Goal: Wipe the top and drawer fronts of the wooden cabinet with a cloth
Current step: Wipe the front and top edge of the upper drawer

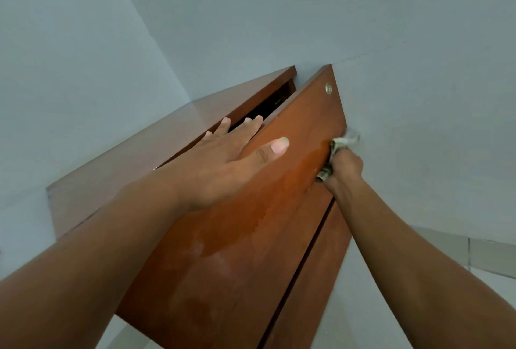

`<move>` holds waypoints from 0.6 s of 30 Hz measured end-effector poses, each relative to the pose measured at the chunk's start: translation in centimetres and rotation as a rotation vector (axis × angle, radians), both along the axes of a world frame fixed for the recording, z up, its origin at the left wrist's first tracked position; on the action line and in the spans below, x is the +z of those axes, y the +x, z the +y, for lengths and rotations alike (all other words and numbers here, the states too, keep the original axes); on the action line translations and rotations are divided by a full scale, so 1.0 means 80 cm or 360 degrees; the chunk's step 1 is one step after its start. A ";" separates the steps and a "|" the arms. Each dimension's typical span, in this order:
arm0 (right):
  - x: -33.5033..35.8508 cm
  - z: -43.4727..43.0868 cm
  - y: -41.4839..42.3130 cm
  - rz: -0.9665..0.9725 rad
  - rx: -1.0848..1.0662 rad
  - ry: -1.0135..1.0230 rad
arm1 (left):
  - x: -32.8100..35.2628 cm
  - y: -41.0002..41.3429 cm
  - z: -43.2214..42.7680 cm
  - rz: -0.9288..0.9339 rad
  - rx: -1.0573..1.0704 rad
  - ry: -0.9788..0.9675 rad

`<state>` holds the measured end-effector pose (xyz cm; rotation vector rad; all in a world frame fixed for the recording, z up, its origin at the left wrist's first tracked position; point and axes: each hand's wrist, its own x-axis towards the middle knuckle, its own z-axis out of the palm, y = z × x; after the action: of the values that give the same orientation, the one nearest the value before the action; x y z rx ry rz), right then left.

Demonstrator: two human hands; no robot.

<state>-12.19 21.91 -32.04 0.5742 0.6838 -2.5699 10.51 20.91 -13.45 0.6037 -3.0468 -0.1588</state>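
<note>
We brace the part-open top drawer front (251, 251) w/ L hand (231, 158), fingers flat over its upper edge, prob. so it can't slide while R hand (344, 172), clenched round the bunched cloth (339, 145), rubs the front's right edge, just below the cabinet top (125, 164).

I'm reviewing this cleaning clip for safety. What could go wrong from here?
1. The left hand lies over the open drawer front, with its fingertips in the gap behind it; a wiping push might close the drawer on them.
2. The right hand holds the cloth at the front's edge beside the wall, so it may slip off.
3. The wet patch could leave streaks if not dried.
</note>
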 end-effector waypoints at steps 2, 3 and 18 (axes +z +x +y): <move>-0.007 0.012 0.007 -0.0121 0.0069 0.0086 | 0.002 0.002 0.004 0.0004 0.0022 -0.0034; -0.010 0.019 0.020 -0.0151 0.0044 0.0092 | 0.002 0.003 0.005 0.0023 0.0028 -0.0052; 0.018 0.055 0.394 0.2391 -0.0702 0.1154 | 0.006 0.133 -0.037 0.0265 0.0302 -0.0233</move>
<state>19.32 26.29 -30.57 -1.3901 2.1210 -2.6838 21.18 17.92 -12.95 0.8185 -2.7920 0.0183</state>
